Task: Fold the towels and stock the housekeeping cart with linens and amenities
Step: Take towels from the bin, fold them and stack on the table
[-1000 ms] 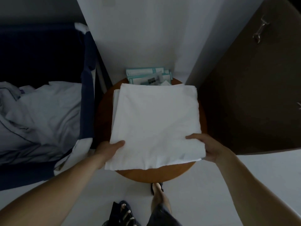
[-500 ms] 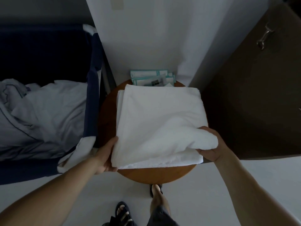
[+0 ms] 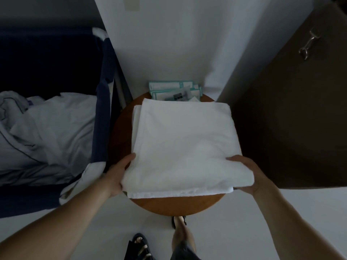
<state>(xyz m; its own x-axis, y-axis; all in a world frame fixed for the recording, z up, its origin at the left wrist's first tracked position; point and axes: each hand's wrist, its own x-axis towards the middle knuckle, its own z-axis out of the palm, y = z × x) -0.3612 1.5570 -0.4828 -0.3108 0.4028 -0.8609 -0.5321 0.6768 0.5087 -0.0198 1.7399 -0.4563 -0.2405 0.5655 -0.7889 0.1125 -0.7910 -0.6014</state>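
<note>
Folded white towel (image 3: 184,147) at centre of frame, on round wooden counter (image 3: 176,205). Left hand (image 3: 118,177) grips lower-left corner, right hand (image 3: 246,173) lower-right corner; thumbs on top, fingers tucked under. Likely soft, light, floppy; layers may slide, so hold both corners from beneath.

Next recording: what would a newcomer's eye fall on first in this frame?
The folded white towel fills the centre on a round wooden table, its near edge gripped by the left hand and the right hand. Teal-edged packets lie behind it by the wall; crumpled pale linen sits in a navy fabric bin at left.
</note>
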